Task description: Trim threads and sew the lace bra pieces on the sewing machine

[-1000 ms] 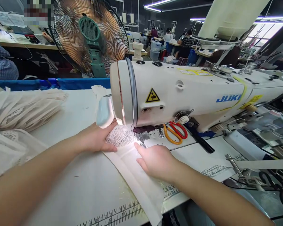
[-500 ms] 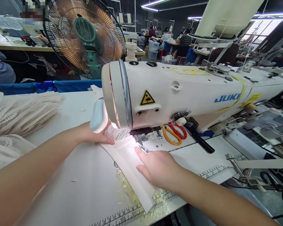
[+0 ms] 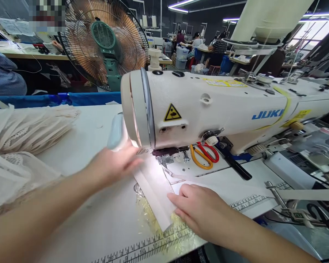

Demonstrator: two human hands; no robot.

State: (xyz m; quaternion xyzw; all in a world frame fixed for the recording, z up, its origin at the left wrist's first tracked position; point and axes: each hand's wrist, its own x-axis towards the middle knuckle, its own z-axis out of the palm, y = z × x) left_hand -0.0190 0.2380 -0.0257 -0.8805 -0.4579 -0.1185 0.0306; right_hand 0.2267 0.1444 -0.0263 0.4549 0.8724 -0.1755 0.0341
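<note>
A white fabric strip [image 3: 157, 191] runs from under the head of the sewing machine [image 3: 192, 98] toward the table's front edge. A bit of white lace [image 3: 144, 150] shows at its far end, under the machine head. My left hand [image 3: 116, 164] is smeared by motion beside the strip's upper left side; whether its fingers touch the cloth I cannot tell. Lower down, my right hand [image 3: 201, 206] has its thumb and curled fingers closed at the strip's right edge. The needle area is mostly hidden behind the machine head.
Orange-handled and red-handled scissors [image 3: 201, 157] lie behind the needle plate. Pale lace pieces [image 3: 30, 128] are heaped at the left. A large fan [image 3: 104, 40] stands behind the table. A printed ruler [image 3: 153, 246] runs along the front edge. Other people work in the background.
My left hand has left the lace edge and swung up toward the machine head, blurring. My right hand has slid down along the strip, toward me. The strip's near end has shifted slightly away.
</note>
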